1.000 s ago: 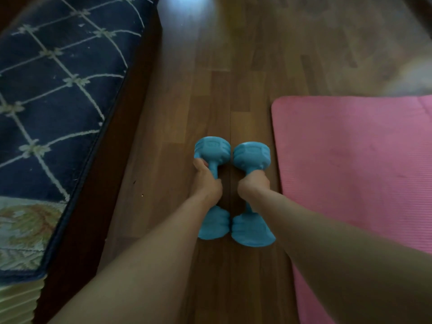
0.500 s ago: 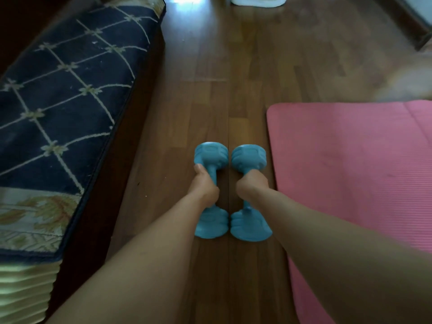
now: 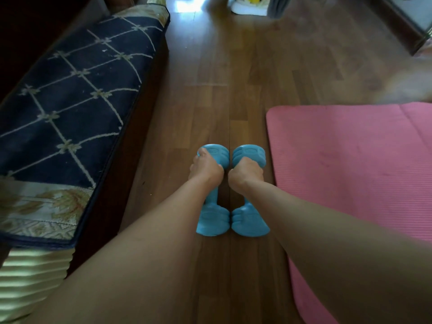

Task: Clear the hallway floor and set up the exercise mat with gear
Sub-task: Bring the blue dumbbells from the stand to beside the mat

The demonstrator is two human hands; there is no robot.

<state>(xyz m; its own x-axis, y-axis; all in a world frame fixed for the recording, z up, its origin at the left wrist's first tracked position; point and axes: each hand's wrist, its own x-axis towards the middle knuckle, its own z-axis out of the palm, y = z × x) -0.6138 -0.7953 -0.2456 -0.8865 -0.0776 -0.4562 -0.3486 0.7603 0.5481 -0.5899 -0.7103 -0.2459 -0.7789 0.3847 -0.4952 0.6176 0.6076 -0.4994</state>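
Gripping two blue dumbbells side by side on the wooden floor point(image 3: 210, 66), the person has one in each bare hand. No box, bin or basket can be made out clearly here; at the far end of the floor, well beyond both hands, sits something white and yellow point(image 3: 250, 4), too blurred to name or to tell what it holds. The left hand point(image 3: 205, 171) is curled around the handle of the left dumbbell point(image 3: 211, 218), close under its far head, with the thumb lying up along the outer side of that head; the near head shows below the wrist, resting on the boards. The right hand point(image 3: 245, 175) is closed in a fist on the handle of the right dumbbell point(image 3: 250, 222), again just under the far head, and its near head sits on the floor under the forearm. The two weights lie parallel, their heads almost touching, and the two fists are just beside each other with a thin gap between. Right of the right hand, very near the outer weight, the edge of the pink mat point(image 3: 350, 171) lies flat on the floor. Left of the left hand, well apart across bare boards, is a piece of furniture with a dark blue patterned cushion point(image 3: 70, 101).
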